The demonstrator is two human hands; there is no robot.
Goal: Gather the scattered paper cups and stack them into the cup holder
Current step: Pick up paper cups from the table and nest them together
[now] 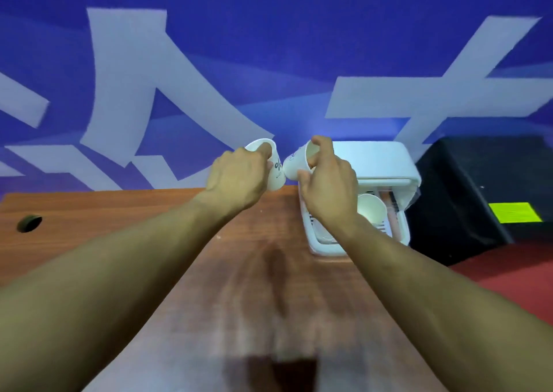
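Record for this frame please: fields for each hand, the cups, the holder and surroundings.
left hand: grips left cup by its rim
right hand: grips right cup, tilted
position: both cups raised side by side over table far edge
cup holder: white, lid up, on table's right
third cup: inside cup holder
black box: right of cup holder

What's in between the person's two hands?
In the head view, only the two paper cups: the left hand grips the left cup, the right hand the right cup.

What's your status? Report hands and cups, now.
Left hand grips left cup, right hand grips right cup. Third cup in cup holder. Nothing blocking.
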